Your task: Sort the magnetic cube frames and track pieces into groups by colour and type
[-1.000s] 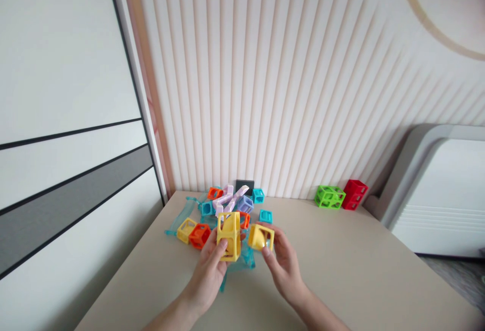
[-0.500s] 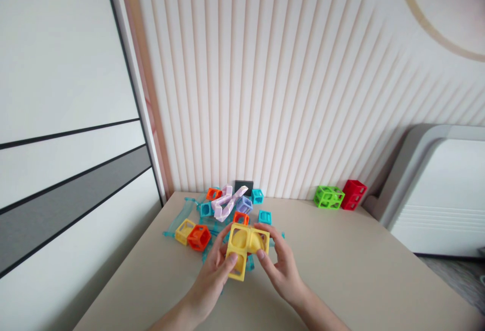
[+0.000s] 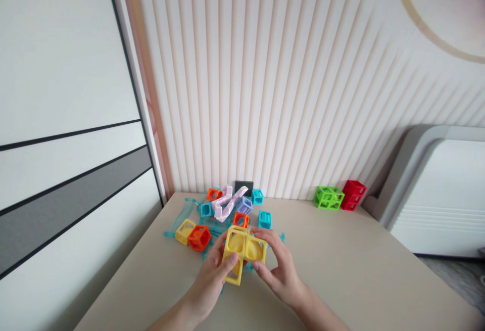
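An L-shaped piece of yellow open-framed cube blocks (image 3: pixel 235 242) is held up over the near middle of the table. My left hand (image 3: pixel 214 273) is closed on its left side, the thumb lying across the lower cube. My right hand (image 3: pixel 278 265) pinches the right-hand cube, fingers at its top corner and thumb at its lower right edge. Just behind the piece lies an orange cube block (image 3: pixel 241 219), with a teal cube block (image 3: pixel 264 219) to its right. The undersides of the yellow cubes are hidden.
Clear teal plastic pieces (image 3: pixel 182 217) lie under a pale purple angular piece (image 3: pixel 227 204), near a blue-purple cube (image 3: pixel 244 205). A yellow cube (image 3: pixel 185 232) touches an orange-red cube (image 3: pixel 199 237) at left. Green blocks (image 3: pixel 328 197) and red blocks (image 3: pixel 354 195) stand by the ribbed wall (image 3: pixel 242 78).
The yellow piece has shifted slightly left and down and is turned a little, its right cube tilting lower. Both hands stay on it. The other blocks are where they were.
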The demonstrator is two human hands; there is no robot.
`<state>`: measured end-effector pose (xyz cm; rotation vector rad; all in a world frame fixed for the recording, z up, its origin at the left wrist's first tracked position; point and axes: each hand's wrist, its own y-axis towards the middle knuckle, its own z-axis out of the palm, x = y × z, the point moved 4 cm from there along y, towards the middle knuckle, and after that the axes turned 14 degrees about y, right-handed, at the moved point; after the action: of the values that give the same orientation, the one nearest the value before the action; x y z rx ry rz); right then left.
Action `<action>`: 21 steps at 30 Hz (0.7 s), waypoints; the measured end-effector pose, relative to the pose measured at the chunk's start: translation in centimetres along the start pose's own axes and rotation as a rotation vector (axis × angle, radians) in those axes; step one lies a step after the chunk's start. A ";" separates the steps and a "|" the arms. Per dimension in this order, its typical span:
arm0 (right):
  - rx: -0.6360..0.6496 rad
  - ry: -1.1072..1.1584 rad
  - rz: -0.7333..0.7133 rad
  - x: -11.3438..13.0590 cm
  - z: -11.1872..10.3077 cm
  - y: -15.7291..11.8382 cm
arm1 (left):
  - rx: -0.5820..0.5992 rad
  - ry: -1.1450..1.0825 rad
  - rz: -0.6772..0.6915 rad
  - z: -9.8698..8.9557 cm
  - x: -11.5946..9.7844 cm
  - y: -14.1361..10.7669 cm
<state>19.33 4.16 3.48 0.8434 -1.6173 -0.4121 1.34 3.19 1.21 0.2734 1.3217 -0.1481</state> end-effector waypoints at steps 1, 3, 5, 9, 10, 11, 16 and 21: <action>0.000 0.001 0.001 0.0 0.0 0.0 | 0.000 0.003 -0.003 0.0 0.0 0.0; -0.018 0.004 0.008 0.0 0.0 -0.1 | 0.000 0.021 0.008 -0.1 0.0 0.1; -0.029 0.004 0.030 -0.2 0.0 -0.2 | -0.007 0.050 0.032 -0.2 -0.1 0.1; -0.033 -0.001 0.052 -0.4 0.1 -0.3 | -0.022 0.101 0.051 -0.4 -0.4 0.1; -0.035 -0.005 0.049 -0.4 0.0 -0.3 | -0.024 0.106 0.051 -0.4 -0.5 0.1; -0.035 -0.011 0.044 -0.3 0.0 -0.3 | -0.024 0.109 0.054 -0.4 -0.6 0.1; -0.025 -0.038 0.038 -0.2 0.0 -0.2 | -0.016 0.117 0.063 -0.3 -0.9 -0.1; -0.029 -0.028 0.016 -0.1 0.1 -0.1 | -0.023 0.135 0.043 -0.5 -0.7 -0.2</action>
<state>19.27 4.10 3.32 0.8060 -1.6395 -0.4368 0.64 3.08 1.76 0.2964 1.4492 -0.0790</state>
